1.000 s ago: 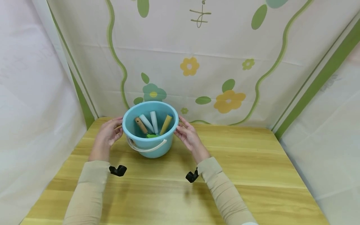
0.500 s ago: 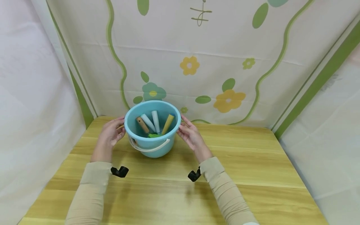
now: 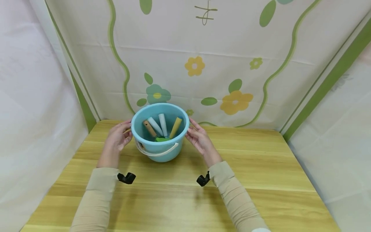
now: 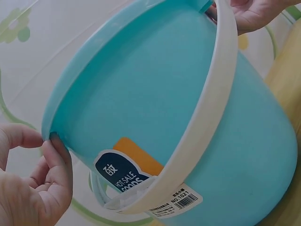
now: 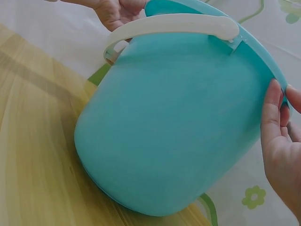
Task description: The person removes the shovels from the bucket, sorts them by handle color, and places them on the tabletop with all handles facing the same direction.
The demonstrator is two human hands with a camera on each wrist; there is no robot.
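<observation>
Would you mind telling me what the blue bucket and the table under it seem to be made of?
Blue bucket: probably moulded plastic, smooth with a soft sheen, with a white handle. Table: wood or wood-look laminate, judging by its pale grain stripes.

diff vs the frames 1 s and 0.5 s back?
The bucket has slid a little to the right on the table, and the left hand and right hand went with it, one on each side at the rim. Unchanged: nothing taken or let go, white handle hanging down the near side, four tool handles inside.
</observation>
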